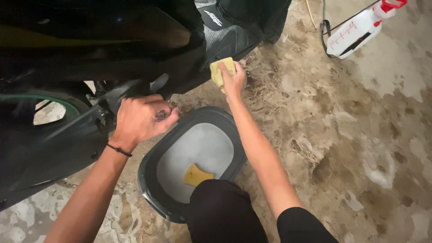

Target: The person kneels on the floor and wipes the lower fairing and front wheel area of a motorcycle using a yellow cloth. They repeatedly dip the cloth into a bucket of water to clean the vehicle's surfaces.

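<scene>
We see a yellow sponge (221, 70), soft and a bit squished, wrapped in our right fingers (236, 74) and pressed flat on the black motorbike panel (225, 36) just above those fingers. Our left fingers (155, 108) grip a dark motorbike part (130, 87).

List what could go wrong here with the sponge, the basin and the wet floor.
1. The basin of cloudy water sits right by the person's knee; a shift could tip or slosh it.
2. The floor looks wet and patchy, so crouched footing may slip.
3. The right hand presses a yellow sponge on the black motorcycle panel; grit picked up off this dirty floor might scratch it.
</scene>
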